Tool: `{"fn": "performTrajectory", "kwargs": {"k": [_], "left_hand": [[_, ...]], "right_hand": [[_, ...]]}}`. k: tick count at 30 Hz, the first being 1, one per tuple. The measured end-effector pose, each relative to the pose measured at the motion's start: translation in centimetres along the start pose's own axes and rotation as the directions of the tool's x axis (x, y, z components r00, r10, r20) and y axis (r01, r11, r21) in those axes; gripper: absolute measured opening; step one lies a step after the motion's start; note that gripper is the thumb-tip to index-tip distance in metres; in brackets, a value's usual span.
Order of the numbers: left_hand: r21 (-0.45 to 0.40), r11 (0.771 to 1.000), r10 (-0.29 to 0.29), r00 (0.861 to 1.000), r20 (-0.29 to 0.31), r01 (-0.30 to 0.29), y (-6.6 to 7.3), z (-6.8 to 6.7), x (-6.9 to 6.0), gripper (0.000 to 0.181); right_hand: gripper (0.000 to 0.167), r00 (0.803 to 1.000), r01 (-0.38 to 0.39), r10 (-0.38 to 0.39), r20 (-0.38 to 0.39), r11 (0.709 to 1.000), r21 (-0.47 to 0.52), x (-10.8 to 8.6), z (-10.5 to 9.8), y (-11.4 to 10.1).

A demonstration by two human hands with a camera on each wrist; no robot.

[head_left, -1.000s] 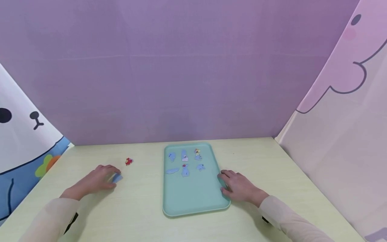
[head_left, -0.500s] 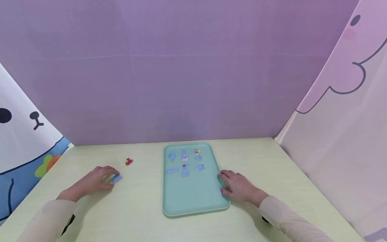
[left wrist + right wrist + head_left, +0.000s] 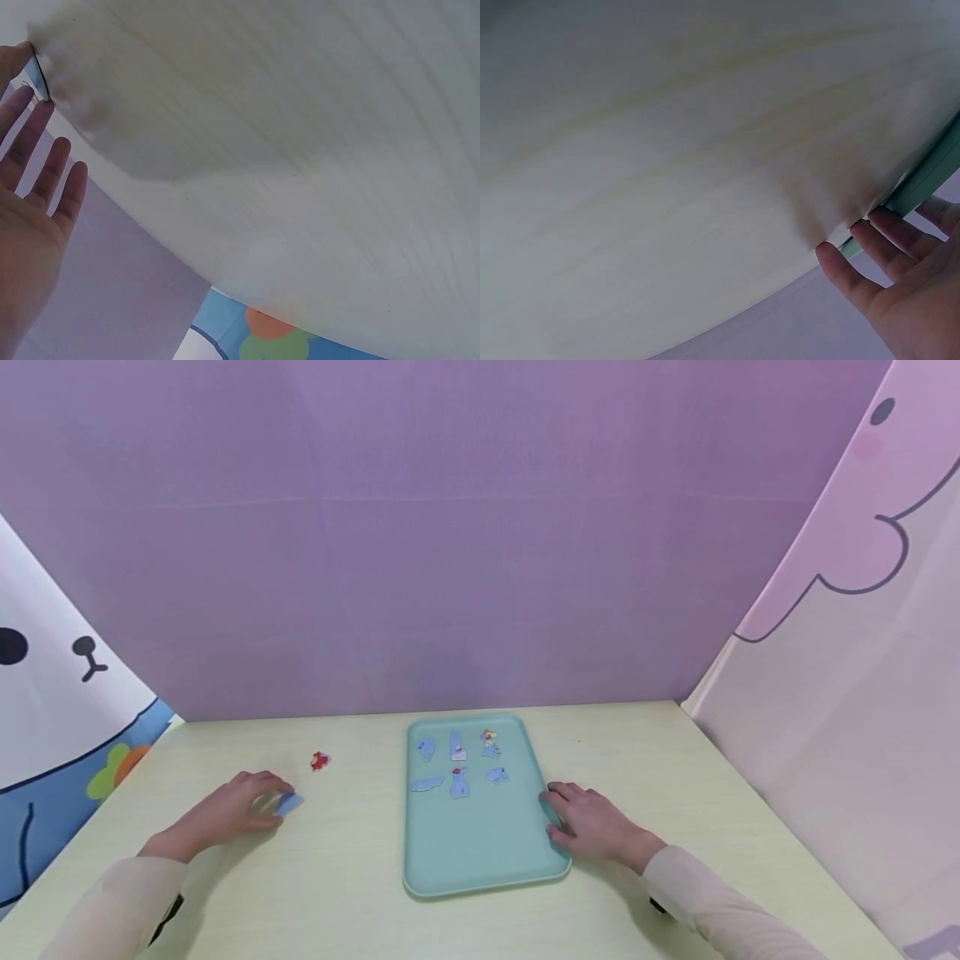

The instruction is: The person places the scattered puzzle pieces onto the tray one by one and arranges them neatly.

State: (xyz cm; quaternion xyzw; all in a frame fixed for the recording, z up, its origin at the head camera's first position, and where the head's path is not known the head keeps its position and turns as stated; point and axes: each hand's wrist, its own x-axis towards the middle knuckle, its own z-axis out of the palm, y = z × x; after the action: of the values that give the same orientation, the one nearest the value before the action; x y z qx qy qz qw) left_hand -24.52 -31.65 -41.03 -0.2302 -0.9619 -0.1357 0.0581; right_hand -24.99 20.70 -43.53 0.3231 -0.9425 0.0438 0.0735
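Note:
My left hand, on the left part of the table, pinches a flat light-blue cut-out piece between thumb and fingertips. In the left wrist view the blue piece shows a dark edge between thumb and fingertip. A small red cut-out piece lies just beyond that hand. My right hand rests against the right rim of a mint-green tray, its fingers fairly straight. In the right wrist view, fingertips touch beside the tray's green side. Several light-blue cut-outs lie in two rows on the tray's far half.
The pale wooden table carries everything. A purple cloth wall stands along its back edge. Printed panels flank it, with a cartoon white animal on the left and a pink figure on the right.
My left hand has shifted slightly left with the blue piece between its fingers, then stayed nearly still. The right hand and the tray have not visibly moved.

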Motion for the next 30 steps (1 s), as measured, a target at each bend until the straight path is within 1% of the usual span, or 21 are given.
{"fn": "performTrajectory", "kwargs": {"k": [3,5,15,20,24,30], "left_hand": [[0.001,1.0,-0.03,1.0,0.0,0.03,0.1,0.0,-0.1,0.038],[0.003,0.999,-0.038,0.999,0.0,0.038,0.1,0.0,-0.2,0.039],[0.042,0.998,-0.036,0.999,-0.031,0.037,-0.1,0.5,0.0,0.04],[0.073,0.997,-0.034,0.997,-0.065,0.039,0.0,0.9,0.1,0.038],[0.106,0.994,-0.016,0.995,-0.103,0.027,0.2,1.2,0.2,0.037],[0.136,0.99,0.046,0.987,-0.157,-0.024,0.8,1.5,0.5,0.036]], "right_hand": [[0.047,1.0,-0.003,0.003,0.0,1.0,-0.001,0.0,0.0,0.0],[0.047,1.0,-0.007,0.007,0.002,1.0,-0.002,0.1,0.1,0.0],[0.048,1.0,-0.017,0.017,0.015,1.0,0.003,0.0,0.1,0.1],[0.048,1.0,-0.022,0.022,0.02,1.0,0.006,0.0,0.1,0.1],[0.048,1.0,-0.021,0.021,0.017,1.0,0.003,0.1,0.2,0.1],[0.047,1.0,-0.006,0.006,0.002,1.0,-0.002,0.1,0.2,0.1]]}}
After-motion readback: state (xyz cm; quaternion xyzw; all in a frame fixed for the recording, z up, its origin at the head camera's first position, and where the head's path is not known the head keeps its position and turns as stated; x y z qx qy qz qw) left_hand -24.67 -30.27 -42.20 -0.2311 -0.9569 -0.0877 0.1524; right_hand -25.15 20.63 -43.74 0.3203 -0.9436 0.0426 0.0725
